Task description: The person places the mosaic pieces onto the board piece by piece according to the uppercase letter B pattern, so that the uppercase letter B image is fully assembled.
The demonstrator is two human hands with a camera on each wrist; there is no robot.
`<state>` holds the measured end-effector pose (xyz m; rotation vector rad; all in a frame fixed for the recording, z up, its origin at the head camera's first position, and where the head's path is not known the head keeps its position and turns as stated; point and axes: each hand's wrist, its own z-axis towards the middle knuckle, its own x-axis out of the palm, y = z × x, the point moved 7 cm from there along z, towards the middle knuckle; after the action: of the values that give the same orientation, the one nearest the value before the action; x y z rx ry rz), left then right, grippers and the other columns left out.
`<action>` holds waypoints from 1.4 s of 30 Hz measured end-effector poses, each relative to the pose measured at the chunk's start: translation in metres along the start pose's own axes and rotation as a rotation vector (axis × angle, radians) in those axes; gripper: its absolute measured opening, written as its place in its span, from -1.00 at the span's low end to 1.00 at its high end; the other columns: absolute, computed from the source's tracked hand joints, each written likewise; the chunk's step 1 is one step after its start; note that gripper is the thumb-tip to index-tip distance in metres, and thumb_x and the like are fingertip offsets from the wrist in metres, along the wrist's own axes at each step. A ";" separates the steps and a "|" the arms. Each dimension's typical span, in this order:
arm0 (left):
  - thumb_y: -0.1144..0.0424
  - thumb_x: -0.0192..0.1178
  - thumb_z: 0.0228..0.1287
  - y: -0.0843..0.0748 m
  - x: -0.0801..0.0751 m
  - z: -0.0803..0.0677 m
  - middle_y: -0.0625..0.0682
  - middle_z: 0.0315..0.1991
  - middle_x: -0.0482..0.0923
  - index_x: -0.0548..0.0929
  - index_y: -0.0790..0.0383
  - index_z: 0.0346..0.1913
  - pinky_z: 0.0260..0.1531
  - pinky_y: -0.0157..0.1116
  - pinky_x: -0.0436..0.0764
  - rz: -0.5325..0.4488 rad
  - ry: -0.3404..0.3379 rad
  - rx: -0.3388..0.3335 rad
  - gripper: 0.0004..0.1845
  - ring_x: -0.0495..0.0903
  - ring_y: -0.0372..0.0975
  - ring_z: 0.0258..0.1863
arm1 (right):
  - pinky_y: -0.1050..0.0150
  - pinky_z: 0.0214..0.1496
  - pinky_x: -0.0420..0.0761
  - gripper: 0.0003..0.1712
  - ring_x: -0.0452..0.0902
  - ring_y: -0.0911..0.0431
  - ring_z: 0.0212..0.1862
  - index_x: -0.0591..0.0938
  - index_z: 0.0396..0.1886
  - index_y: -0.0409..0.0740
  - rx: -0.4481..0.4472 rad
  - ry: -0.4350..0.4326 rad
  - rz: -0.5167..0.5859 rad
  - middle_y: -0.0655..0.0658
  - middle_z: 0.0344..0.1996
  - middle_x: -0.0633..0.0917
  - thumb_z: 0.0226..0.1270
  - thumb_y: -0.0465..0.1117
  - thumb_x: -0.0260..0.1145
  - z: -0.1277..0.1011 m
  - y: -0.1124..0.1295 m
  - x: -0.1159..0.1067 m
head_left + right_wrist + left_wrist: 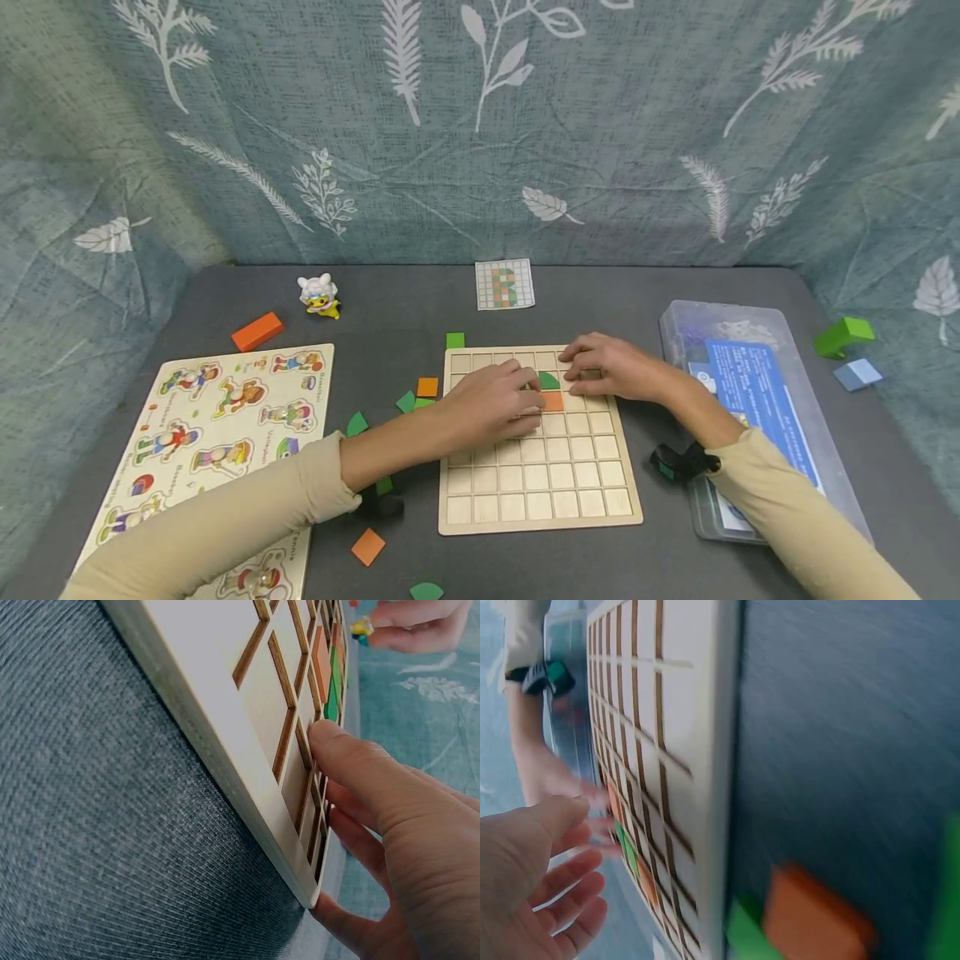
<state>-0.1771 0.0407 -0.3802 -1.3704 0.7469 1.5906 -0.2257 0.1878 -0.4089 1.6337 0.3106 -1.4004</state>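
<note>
A wooden grid board [540, 477] lies on the dark table. In its upper part sit a green quarter-circle piece [549, 381] and, just below it, an orange square piece [552, 402]. Another orange piece [646, 882] shows on the board in the left wrist view; my left hand covers that area in the head view. My left hand [487, 404] hovers over the board's left half, fingers loosely bent with nothing held. My right hand [615, 367] rests at the upper right corner, thumb on the grid and little finger at the board's edge.
Loose green and orange pieces [368, 547] lie left of the board. A picture puzzle board [322, 375] is at the left, a plastic box [682, 321] at the right. Behind are a pattern card [505, 284], a toy figure [319, 294] and an orange block [257, 332].
</note>
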 end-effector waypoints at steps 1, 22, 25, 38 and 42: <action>0.16 0.21 0.34 0.004 -0.003 -0.005 -0.05 -0.14 0.64 0.74 0.05 -0.17 -0.18 -0.36 0.56 -0.017 -0.006 -0.010 -0.86 0.55 -0.23 -0.18 | 0.09 -0.01 0.58 -0.85 0.55 -0.03 0.04 0.74 -0.22 -0.08 0.001 0.002 0.001 -0.16 0.02 0.65 0.23 -0.17 0.39 0.000 0.000 0.000; 0.26 0.27 0.28 0.107 -0.021 -0.101 0.02 -0.07 0.62 0.69 0.12 0.01 -0.24 -0.26 0.56 -0.332 0.157 -0.373 -0.74 0.61 -0.19 -0.18 | 0.04 0.03 0.57 -0.83 0.54 -0.04 0.06 0.75 -0.19 -0.08 0.000 -0.001 -0.001 -0.17 0.04 0.64 0.22 -0.18 0.40 0.000 0.000 0.000; 0.25 0.30 0.25 0.101 -0.022 -0.115 -0.01 -0.09 0.62 0.69 0.11 -0.01 -0.26 -0.29 0.55 -0.326 0.147 -0.393 -0.76 0.59 -0.23 -0.20 | 0.04 0.04 0.57 -0.83 0.53 -0.05 0.07 0.75 -0.19 -0.08 0.005 0.007 0.002 -0.17 0.05 0.64 0.23 -0.17 0.39 0.000 0.000 0.001; 0.18 0.33 0.22 0.089 -0.018 -0.140 -0.02 -0.13 0.59 0.71 0.11 -0.06 -0.19 -0.21 0.59 -0.297 0.157 -0.481 -0.76 0.58 -0.22 -0.19 | 0.05 0.02 0.58 -0.82 0.53 -0.05 0.06 0.75 -0.18 -0.08 0.004 0.008 0.002 -0.18 0.04 0.64 0.23 -0.18 0.39 -0.001 0.001 -0.001; 0.17 0.34 0.21 0.089 -0.018 -0.141 -0.04 -0.14 0.59 0.73 0.10 -0.09 -0.14 -0.16 0.60 -0.274 0.147 -0.487 -0.78 0.59 -0.19 -0.16 | 0.05 0.03 0.57 -0.82 0.54 -0.04 0.06 0.75 -0.19 -0.08 -0.001 0.003 -0.003 -0.17 0.04 0.64 0.22 -0.17 0.40 0.000 0.001 0.000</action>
<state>-0.1941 -0.1247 -0.4014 -1.8660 0.2376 1.5166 -0.2251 0.1871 -0.4083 1.6356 0.3160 -1.4000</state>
